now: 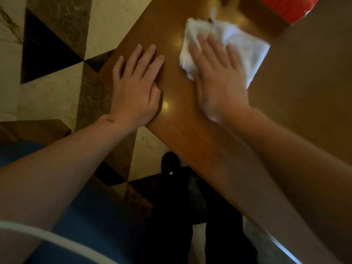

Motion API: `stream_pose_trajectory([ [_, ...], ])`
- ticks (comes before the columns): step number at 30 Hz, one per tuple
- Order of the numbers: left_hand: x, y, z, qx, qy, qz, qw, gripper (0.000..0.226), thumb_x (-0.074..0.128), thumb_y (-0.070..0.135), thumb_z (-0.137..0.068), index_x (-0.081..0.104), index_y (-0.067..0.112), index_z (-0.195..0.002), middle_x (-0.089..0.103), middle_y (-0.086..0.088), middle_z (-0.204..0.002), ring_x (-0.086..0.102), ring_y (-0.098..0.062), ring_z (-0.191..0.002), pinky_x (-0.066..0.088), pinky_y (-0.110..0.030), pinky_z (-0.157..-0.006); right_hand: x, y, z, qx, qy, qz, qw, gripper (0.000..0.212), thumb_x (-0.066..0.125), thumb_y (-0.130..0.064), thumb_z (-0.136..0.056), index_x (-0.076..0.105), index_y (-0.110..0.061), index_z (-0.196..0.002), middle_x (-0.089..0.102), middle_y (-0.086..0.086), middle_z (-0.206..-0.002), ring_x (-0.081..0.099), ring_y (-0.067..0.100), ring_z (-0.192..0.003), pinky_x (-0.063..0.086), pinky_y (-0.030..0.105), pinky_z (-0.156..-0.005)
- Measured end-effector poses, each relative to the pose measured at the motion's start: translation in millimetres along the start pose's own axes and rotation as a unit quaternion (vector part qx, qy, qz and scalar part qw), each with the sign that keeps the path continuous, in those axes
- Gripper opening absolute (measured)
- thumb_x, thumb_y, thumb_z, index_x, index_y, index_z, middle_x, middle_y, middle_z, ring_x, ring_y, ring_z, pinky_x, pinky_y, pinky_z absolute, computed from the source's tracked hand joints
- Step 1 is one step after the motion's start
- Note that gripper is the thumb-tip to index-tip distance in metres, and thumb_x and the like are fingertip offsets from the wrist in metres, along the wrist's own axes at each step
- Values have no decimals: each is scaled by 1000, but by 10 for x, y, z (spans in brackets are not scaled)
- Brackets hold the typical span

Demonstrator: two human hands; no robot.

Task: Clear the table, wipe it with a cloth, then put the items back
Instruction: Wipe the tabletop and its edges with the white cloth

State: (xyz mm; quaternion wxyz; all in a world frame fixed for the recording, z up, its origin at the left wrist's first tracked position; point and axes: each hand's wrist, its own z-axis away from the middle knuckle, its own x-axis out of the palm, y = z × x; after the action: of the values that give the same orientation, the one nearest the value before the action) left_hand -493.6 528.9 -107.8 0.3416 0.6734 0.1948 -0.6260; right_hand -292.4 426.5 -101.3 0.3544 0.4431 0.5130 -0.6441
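A white cloth (240, 44) lies flat on the glossy brown wooden table (171, 25). My right hand (219, 77) presses down on the cloth with its fingers spread, covering the cloth's near part. My left hand (137, 82) rests palm down on the bare wood at the table's left edge, fingers together, holding nothing. The stretch of tabletop between the two hands is bare and shiny.
A red-orange object (285, 8) sits at the table's far end, top right, partly out of frame. To the left lies a marble floor (57, 44) with cream, black and brown triangles. My dark shoe (170, 162) stands below the table edge.
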Motion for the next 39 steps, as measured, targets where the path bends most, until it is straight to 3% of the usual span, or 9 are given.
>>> stream_pose_trajectory([
  [7, -157, -464, 19, -84, -25, 8, 996, 63, 26, 36, -107, 23, 21, -168, 14, -11, -176, 7, -34, -163, 4, -55, -130, 3, -135, -264, 48, 13, 14, 999, 56, 28, -30, -110, 18, -16, -163, 13, 6, -171, 4, 26, -158, -1, 48, -127],
  [13, -115, -424, 7, -94, -22, 47, 994, 63, 31, 26, -106, 23, 19, -168, 15, -12, -175, 9, -32, -163, 4, -47, -130, 152, -535, -564, 75, 30, 23, 996, 58, 27, -30, -108, 18, -13, -163, 11, 9, -171, 4, 27, -158, -1, 50, -127],
  [19, -113, -446, -1, -100, -16, 89, 991, 66, 20, 29, -101, 29, 20, -166, 20, -9, -175, 12, -28, -163, 5, -45, -130, 365, -1058, -522, 14, 26, 13, 999, 66, 22, -39, -100, 28, -11, -160, 22, 14, -168, 14, 30, -157, 6, 53, -126],
  [21, -116, -402, -47, -141, -9, 107, 984, 68, 13, 33, -100, 31, 21, -165, 23, -6, -174, 13, -26, -163, 6, -46, -130, 457, -1166, -338, -22, 13, 10, 1000, 68, 32, -44, -99, 30, -11, -159, 25, 13, -167, 18, 29, -156, 9, 52, -126],
  [24, -129, -355, -81, -175, -9, 105, 979, 66, 12, 34, -102, 33, 22, -165, 25, -7, -174, 14, -27, -162, 7, -49, -131, 560, -1232, 59, -52, 7, 5, 999, 63, 45, -30, -100, 32, -11, -159, 27, 11, -167, 18, 27, -156, 7, 49, -127],
  [30, -74, 10, 96, -41, -16, 46, 998, 57, 14, 39, -113, 28, 25, -166, 22, -11, -174, 13, -31, -163, 6, -51, -131, 579, -1045, 671, -12, 25, -29, 999, 59, 46, -25, -101, 34, -10, -158, 27, 8, -167, 17, 24, -157, 7, 48, -127],
  [34, 18, 398, 207, -19, -38, 65, 997, 57, 14, 42, -113, 32, 26, -164, 27, -9, -173, 14, -30, -162, 3, -54, -129, 451, -799, 1077, 54, 20, -37, 998, 59, 45, -25, -102, 33, -15, -159, 25, 5, -168, 14, 22, -157, 7, 48, -127],
  [39, 51, 538, 266, 3, -72, 1, 997, 57, 22, 40, -110, 33, 25, -164, 24, -11, -174, 12, -34, -162, 5, -60, -129, 290, -478, 1695, 168, 41, -12, 985, 55, 51, -26, -104, 39, -18, -156, 30, 4, -166, 22, 24, -155, 11, 48, -127],
])
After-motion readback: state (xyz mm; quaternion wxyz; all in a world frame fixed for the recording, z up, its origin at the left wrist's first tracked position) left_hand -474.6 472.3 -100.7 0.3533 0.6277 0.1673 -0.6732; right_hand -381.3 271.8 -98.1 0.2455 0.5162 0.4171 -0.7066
